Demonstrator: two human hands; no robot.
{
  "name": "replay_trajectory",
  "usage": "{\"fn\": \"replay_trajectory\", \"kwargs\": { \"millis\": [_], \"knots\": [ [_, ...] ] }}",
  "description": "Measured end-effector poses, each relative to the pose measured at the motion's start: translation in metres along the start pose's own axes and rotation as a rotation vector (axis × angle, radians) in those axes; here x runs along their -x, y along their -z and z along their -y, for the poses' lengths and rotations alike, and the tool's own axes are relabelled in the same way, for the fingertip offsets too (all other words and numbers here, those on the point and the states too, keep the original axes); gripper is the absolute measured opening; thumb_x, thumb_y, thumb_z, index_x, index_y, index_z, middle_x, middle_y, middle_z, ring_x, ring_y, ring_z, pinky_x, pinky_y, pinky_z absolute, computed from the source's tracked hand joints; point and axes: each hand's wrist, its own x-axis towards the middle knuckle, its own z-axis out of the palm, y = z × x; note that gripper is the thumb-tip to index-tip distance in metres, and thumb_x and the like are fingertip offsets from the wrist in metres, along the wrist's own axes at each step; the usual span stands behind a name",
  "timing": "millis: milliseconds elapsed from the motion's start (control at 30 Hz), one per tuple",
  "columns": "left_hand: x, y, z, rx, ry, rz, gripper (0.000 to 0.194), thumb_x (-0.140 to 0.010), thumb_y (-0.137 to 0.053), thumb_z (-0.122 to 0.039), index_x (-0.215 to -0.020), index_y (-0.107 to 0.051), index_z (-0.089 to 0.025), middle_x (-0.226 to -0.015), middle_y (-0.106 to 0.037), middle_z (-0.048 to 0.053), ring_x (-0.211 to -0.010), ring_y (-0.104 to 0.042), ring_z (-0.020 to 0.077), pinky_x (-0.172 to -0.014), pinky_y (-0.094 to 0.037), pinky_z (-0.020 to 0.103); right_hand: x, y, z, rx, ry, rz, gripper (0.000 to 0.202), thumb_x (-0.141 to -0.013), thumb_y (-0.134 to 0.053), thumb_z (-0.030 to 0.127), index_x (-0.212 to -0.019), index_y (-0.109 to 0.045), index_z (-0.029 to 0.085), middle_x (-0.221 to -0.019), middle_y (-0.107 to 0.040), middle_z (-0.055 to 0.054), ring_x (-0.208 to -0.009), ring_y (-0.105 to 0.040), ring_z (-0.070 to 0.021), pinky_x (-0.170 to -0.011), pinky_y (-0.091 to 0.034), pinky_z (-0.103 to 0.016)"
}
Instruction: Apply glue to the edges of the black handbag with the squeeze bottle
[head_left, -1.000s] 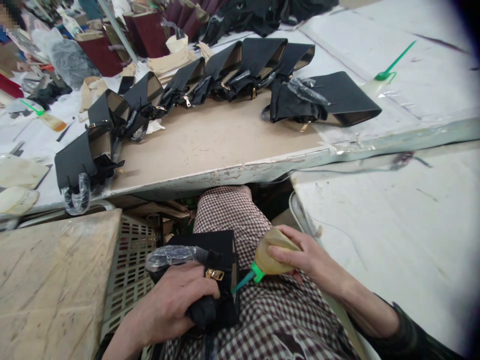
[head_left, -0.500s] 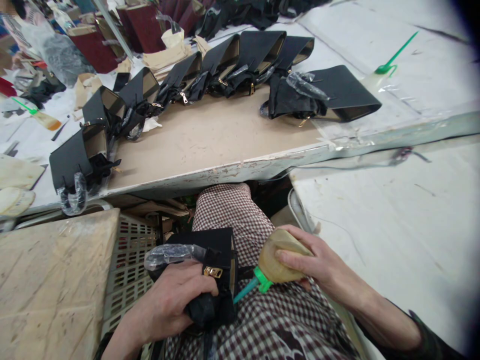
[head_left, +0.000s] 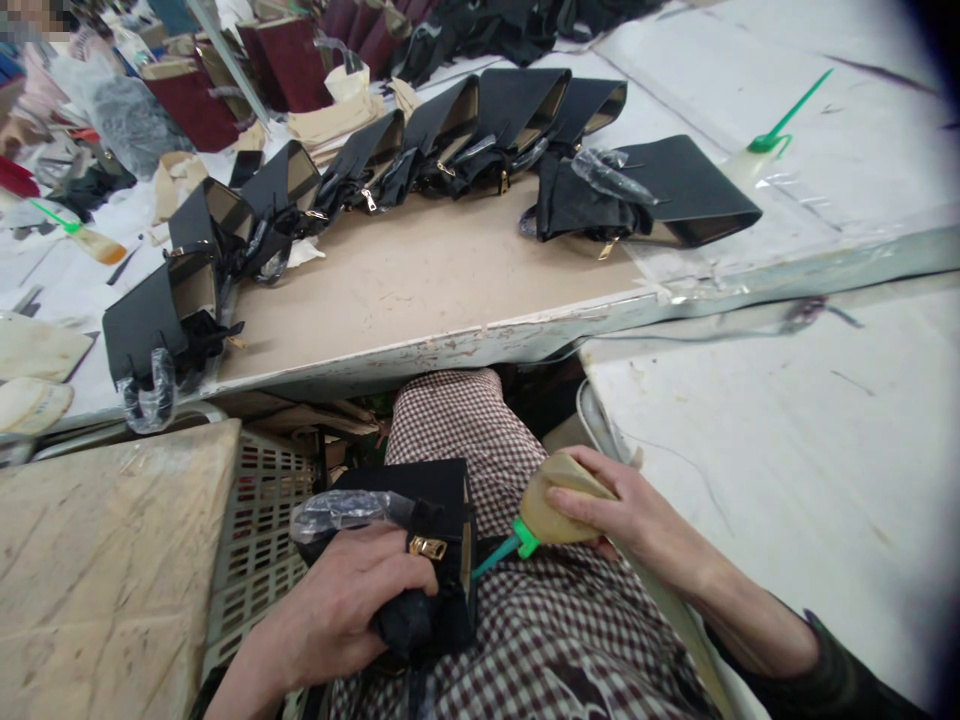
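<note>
- 2 hands share the work on the lap: the left hand (head_left: pixel 352 600) is wrapped tight around a small black bag (head_left: pixel 427 540), fingers curled over its front flap beside the gold clasp (head_left: pixel 427 547), while the right hand (head_left: pixel 622 515) is closed around a soft yellowish glue bottle (head_left: pixel 551 505).
- The bag rests on the checked trousers (head_left: pixel 540 640), below the table edge (head_left: pixel 450 350), with its open side turned toward the bottle.
- The bottle's green nozzle (head_left: pixel 499 555) points into the narrow side opening of the bag; the tip seems to touch or just enter the edge, though the exact contact is too small to tell.
- Doing this well seems to call for a light, even squeeze, so that glue comes as a thin line and not a blob that could mark the black face.
- The left grip would best hold the side panel open and steady, with fingers clear of the seam being glued.
- A crinkled plastic wrap (head_left: pixel 337 512) sits on the handle near the left hand; keeping it away from the nozzle avoids sticking.
- 1 row of similar black bags (head_left: pixel 450 130) stands on the brown board (head_left: pixel 420 280) ahead, and a 2nd glue bottle (head_left: pixel 757 155) lies on the white table to the right.
</note>
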Motion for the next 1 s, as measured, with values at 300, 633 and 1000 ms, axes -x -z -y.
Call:
{"fn": "replay_trajectory", "kwargs": {
  "millis": [300,633,1000],
  "knots": [
    [-0.006,0.001,0.001,0.01,0.001,0.018,0.034,-0.083,-0.05,0.0,-0.106,-0.054,-0.024,-0.093,-0.067,0.001,-0.084,-0.058,0.0175,-0.072,-0.033,0.029,-0.014,-0.002,-0.001,0.204,0.071,-0.112,0.043,-0.087,-0.072,0.058,-0.11,-0.063,0.023,-0.094,-0.072,-0.003,-0.082,-0.066,-0.025,-0.065,-0.052,-0.033],
    [-0.007,0.003,0.0,-0.006,-0.02,-0.008,0.033,-0.084,-0.048,-0.001,-0.105,-0.053,-0.024,-0.091,-0.068,0.001,-0.082,-0.058,0.0174,-0.072,-0.034,0.028,-0.009,-0.01,0.006,0.353,0.228,-0.17,0.039,-0.087,-0.075,0.048,-0.116,-0.062,0.025,-0.099,-0.074,-0.003,-0.087,-0.068,-0.0278,-0.078,-0.052,-0.039],
    [0.003,0.008,0.001,-0.11,0.029,-0.183,0.034,-0.081,-0.051,0.0,-0.104,-0.056,-0.025,-0.09,-0.068,0.0,-0.08,-0.06,0.017,-0.07,-0.038,0.027,0.005,-0.007,0.006,-0.422,0.084,-0.012,0.036,-0.089,-0.075,0.054,-0.101,-0.071,0.02,-0.079,-0.064,-0.002,-0.059,-0.05,-0.0134,-0.042,-0.036,-0.02]
  ]
}}
